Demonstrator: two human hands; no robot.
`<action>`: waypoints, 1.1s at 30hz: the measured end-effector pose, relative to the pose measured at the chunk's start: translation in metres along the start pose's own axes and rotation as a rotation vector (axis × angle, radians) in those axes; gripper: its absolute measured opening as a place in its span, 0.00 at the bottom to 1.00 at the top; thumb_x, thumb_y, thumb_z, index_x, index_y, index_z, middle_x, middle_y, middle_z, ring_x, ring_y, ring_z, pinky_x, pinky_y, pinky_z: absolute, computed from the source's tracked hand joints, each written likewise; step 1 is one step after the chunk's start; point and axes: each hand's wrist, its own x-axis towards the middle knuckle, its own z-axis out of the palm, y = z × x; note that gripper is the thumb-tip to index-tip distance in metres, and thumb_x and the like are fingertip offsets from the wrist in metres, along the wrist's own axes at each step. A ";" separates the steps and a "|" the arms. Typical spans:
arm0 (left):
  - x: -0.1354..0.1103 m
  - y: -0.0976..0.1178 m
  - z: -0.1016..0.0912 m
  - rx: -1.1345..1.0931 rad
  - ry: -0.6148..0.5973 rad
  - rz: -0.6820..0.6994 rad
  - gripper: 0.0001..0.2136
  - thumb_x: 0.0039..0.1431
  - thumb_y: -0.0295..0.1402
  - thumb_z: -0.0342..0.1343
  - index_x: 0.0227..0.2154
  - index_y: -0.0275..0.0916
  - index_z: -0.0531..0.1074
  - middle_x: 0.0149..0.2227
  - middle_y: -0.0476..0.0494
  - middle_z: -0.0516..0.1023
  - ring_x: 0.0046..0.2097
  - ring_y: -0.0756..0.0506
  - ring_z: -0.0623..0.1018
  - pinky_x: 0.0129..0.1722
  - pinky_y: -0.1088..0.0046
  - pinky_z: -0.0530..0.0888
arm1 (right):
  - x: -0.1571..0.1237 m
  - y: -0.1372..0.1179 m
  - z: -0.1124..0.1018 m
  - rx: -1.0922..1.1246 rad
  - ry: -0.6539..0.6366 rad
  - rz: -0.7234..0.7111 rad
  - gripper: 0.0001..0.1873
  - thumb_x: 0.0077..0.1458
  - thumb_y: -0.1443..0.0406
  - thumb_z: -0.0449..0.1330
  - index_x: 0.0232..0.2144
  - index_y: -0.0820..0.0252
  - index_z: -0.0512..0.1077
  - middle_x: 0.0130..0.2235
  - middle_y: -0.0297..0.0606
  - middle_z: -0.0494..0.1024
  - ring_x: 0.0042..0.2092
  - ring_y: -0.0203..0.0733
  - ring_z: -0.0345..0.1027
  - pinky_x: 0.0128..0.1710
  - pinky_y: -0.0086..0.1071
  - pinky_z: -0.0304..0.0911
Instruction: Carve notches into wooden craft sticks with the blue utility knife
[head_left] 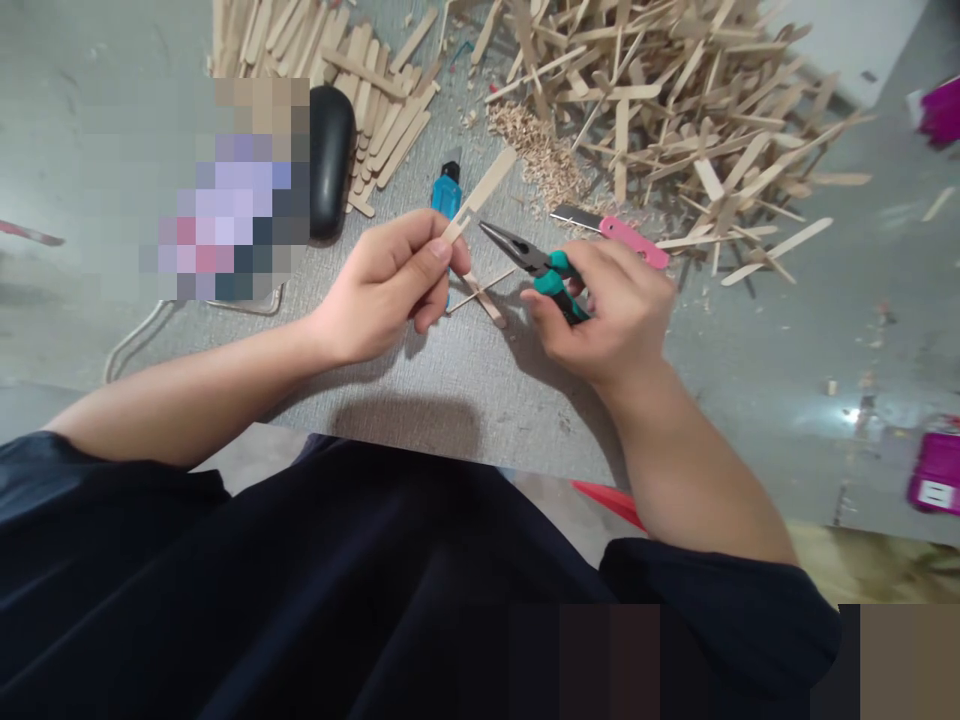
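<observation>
Between its thumb and fingers my left hand (397, 275) pinches a wooden craft stick (491, 182), which slants up to the right and has a small notch or slot near my thumb. My right hand (619, 310) is wrapped round the teal and black handles of needle-nose pliers (521, 248). The tips of the pliers point left, close to the craft stick but apart from it. Behind my left hand lies a blue utility knife (446, 190), partly hidden by the fingers. Two more thin wooden pieces (489, 305) lie crossed on the table below.
A large heap of craft sticks (660, 100) covers the back right, with wood shavings (544, 150) before it. A pink-handled knife (634, 242) lies beyond my right hand. Back left are stacked sticks (375, 110), a black rounded object (331, 160) and a cable (135, 335).
</observation>
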 end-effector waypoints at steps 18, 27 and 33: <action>0.003 -0.012 -0.003 0.312 0.117 0.113 0.18 0.81 0.44 0.62 0.33 0.43 0.82 0.27 0.48 0.78 0.30 0.48 0.76 0.34 0.70 0.75 | -0.015 0.036 0.026 -0.262 -0.134 0.243 0.31 0.66 0.50 0.78 0.61 0.60 0.77 0.63 0.63 0.79 0.63 0.81 0.72 0.60 0.79 0.70; 0.002 -0.016 0.000 0.223 0.103 0.069 0.15 0.83 0.47 0.63 0.42 0.44 0.83 0.25 0.51 0.78 0.26 0.49 0.75 0.32 0.68 0.76 | 0.011 -0.015 0.022 -0.064 -0.153 0.075 0.13 0.74 0.62 0.66 0.57 0.47 0.82 0.64 0.49 0.83 0.66 0.70 0.73 0.64 0.67 0.66; 0.004 -0.019 0.000 0.162 0.081 0.120 0.14 0.82 0.44 0.63 0.38 0.43 0.80 0.23 0.55 0.72 0.24 0.51 0.69 0.28 0.72 0.69 | 0.017 -0.022 0.034 -0.110 -0.153 0.085 0.13 0.81 0.62 0.61 0.39 0.52 0.80 0.59 0.45 0.88 0.64 0.65 0.76 0.62 0.63 0.64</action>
